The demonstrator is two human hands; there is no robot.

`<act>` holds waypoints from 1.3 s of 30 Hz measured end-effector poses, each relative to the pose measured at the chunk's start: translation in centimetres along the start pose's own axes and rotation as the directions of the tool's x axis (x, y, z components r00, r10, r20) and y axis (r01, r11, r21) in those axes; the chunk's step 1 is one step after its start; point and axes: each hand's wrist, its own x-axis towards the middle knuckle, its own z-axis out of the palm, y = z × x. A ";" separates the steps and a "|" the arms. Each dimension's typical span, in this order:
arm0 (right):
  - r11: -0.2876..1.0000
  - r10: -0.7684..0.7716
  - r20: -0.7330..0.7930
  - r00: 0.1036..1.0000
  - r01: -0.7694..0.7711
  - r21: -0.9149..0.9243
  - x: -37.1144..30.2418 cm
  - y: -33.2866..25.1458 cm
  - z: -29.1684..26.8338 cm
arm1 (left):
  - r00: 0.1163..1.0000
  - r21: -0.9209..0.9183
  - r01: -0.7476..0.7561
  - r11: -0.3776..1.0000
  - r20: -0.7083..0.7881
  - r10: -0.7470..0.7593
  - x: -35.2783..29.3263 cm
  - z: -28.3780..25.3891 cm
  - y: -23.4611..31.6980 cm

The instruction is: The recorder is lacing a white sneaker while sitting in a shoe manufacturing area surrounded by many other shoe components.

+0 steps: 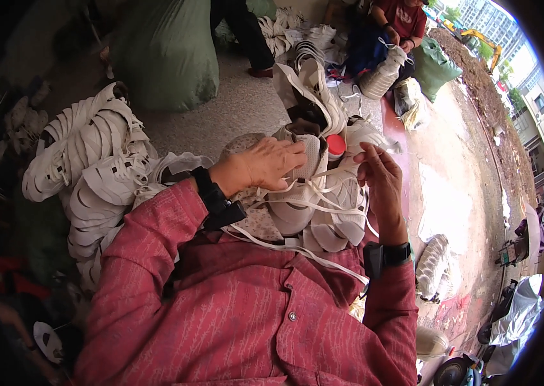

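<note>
A white shoe upper with a mesh tongue lies toe toward me on my lap, white laces threaded across it. My left hand is closed over its left side, fingers bent onto the tongue. On the right, my right hand has its thumb and fingers pinched together at a white shoelace that runs from the upper; its fingertips partly hide the lace end. Loose lace trails over my red shirt. Just behind the upper stands a container with a red lid. More white uppers lie beside it.
Stacked white uppers are heaped at my left. A big green sack stands ahead. At the far right, another person's hands hold a stack of uppers near a second green sack. Another bundle lies on the ground.
</note>
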 end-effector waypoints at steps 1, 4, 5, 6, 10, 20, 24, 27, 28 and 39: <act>1.000 -0.010 -0.008 1.000 0.010 -0.015 0.3 -0.1 -0.5 | 0.998 -0.029 0.030 0.999 0.061 -0.028 0.4 -0.6 0.2; 0.986 0.036 0.031 0.999 -0.030 -0.166 1.1 -0.2 -0.4 | 0.972 -0.163 0.128 0.978 0.215 -0.091 1.2 -1.8 0.2; 0.954 0.094 0.071 0.993 -0.069 -0.293 1.3 -0.3 0.0 | 0.973 -0.164 0.134 0.977 0.211 -0.098 1.1 -1.4 -0.4; 0.916 0.143 0.124 0.982 -0.084 -0.391 1.7 -0.1 1.0 | 0.985 -0.226 0.064 0.972 0.168 -0.026 1.0 -0.7 -1.2; 0.793 0.327 0.340 0.881 -0.061 -0.606 2.5 0.8 4.5 | 0.997 -0.368 -0.046 0.929 0.037 0.064 0.2 0.9 -2.3; 0.715 0.514 0.539 0.668 0.015 -0.699 4.6 3.8 6.0 | 0.981 -0.335 -0.083 0.939 -0.193 0.018 -1.0 2.1 -1.0; 0.745 0.513 0.540 0.667 -0.034 -0.666 4.8 5.3 6.1 | 0.947 -0.257 -0.100 0.961 -0.320 0.013 -1.3 3.1 -0.5; 0.788 0.513 0.505 0.694 -0.147 -0.598 4.5 5.3 5.7 | 0.951 -0.273 -0.090 0.958 -0.310 0.001 -1.3 3.0 -0.8; 0.786 0.515 0.504 0.693 -0.146 -0.601 4.2 5.0 5.5 | 0.961 -0.303 -0.082 0.949 -0.275 -0.005 -1.2 2.9 -0.9; 0.928 0.097 0.298 0.950 0.022 -0.373 1.9 -3.4 4.4 | 0.905 -0.625 0.033 0.780 -0.312 -0.289 0.5 0.6 1.3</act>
